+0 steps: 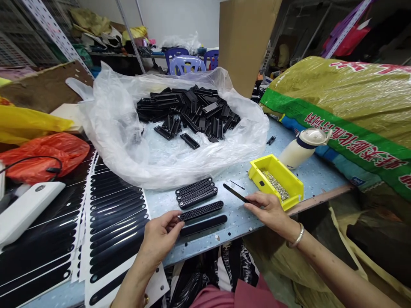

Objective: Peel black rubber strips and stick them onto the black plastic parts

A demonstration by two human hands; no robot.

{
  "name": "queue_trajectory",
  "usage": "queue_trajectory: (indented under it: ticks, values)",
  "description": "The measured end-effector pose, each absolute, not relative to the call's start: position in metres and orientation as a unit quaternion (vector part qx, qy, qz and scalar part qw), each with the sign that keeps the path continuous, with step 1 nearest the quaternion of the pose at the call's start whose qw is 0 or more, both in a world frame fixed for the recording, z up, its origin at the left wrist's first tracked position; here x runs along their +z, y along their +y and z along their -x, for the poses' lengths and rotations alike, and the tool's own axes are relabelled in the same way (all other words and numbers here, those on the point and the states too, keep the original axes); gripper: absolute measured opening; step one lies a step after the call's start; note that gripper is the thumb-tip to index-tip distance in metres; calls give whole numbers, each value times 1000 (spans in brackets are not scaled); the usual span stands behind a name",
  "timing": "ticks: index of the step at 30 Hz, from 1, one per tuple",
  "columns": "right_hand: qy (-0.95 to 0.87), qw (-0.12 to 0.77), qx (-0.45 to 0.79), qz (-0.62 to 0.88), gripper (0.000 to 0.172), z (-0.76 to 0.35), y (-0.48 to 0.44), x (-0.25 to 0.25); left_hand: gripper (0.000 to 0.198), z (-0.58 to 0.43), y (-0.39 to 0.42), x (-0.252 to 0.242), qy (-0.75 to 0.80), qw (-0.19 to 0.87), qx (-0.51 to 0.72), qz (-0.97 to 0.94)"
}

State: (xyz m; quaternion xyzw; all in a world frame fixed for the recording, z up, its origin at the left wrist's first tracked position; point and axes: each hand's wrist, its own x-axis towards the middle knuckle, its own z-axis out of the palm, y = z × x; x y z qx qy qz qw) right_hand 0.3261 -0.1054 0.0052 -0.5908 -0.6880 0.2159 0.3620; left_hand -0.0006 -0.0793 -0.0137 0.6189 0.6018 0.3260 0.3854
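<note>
Well, the left hand [159, 237] sits half-curled, fingertips touching the end of a narrow black mesh strip [201, 211], with a plain black bar [203, 225] just below that strip. The right hand [268, 209] pinches a slim black strip [236, 193] to the strip's right, near a yellow plastic bin [275, 182] of small metal parts [275, 184].

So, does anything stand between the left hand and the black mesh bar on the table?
Nothing visible stands in the way. The left hand already reaches the left end of the black mesh bar. A plain black bar lies just below it, beside the path, not across it.
</note>
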Motion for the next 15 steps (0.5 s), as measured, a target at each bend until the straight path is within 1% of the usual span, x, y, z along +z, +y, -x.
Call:
queue_trajectory:
  ticks: [5,10,12,15]
  values:
    - [-684,361,231,591,19,-323,-107,5,32,1,-77,-13,598,385,320,-626]
    - [-677,362,243,593,19,-319,-108,6,32,-4,-76,-7,604,394,341,-604]
    - [-668,369,253,594,19,-317,-108,7,32,-5,-76,-3,607,411,351,-582]
    - [-631,392,305,595,17,-311,-104,8,30,-6,-74,4,595,474,358,-542]
